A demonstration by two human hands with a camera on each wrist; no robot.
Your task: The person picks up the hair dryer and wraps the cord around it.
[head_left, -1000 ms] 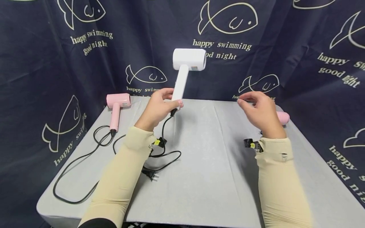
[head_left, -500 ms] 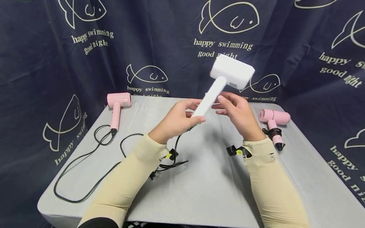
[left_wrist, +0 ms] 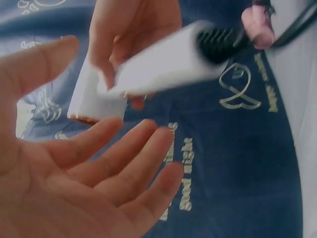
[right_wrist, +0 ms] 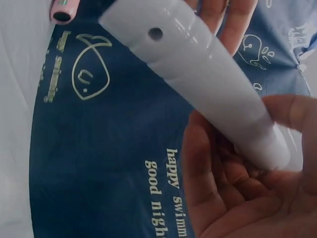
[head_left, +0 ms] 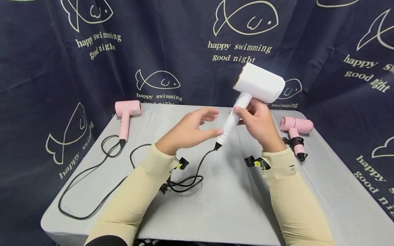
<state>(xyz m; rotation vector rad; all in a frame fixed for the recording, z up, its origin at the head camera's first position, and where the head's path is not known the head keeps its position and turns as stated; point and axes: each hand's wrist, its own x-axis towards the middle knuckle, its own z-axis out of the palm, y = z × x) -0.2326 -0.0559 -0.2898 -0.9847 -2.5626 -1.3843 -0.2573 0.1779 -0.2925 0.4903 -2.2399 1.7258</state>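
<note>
Right hand (head_left: 260, 124) grips a white hairdryer (head_left: 244, 100) — 2 pink hairdryers (head_left: 128, 108) (head_left: 298, 125) on the table (head_left: 215, 212)

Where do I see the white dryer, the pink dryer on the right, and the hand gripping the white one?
White dryer (head_left: 258, 84), head view: on its barrel.
Right pink dryer (head_left: 297, 125), head view: on its barrel.
Right hand (head_left: 261, 126), head view: near the thumb's base.

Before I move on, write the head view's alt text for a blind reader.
A person's right-hand grip holds a white hair dryer tilted above a pale table, the left-hand grip empty beside the handle. One pink hair dryer lies left, a cord-wrapped pink one right.
</note>
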